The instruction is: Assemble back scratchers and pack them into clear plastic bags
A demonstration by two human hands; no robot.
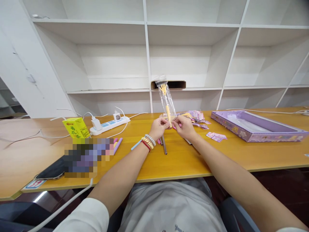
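Note:
In front of me, a clear plastic bag [171,104] stands nearly upright, tilted slightly left at its top. Inside it is a yellow stick with a small open-fingered hand [163,89] at its upper end. My left hand [158,128], with several bracelets [149,142] on the wrist, pinches the bag's lower left edge. Closed on the lower right side of the same bag is my right hand [184,127]. Metal tubes [164,145] lie on the table just below the hands. A pile of purple and pink packets [196,116] sits behind my right hand.
A purple tray-like box [251,137] lies at the right, near loose pink cards [216,137]. On the left are a yellow drink carton [76,128], a white power strip [111,125] with cords, and a dark phone [51,169]. White shelving holds a cardboard box [182,84] behind.

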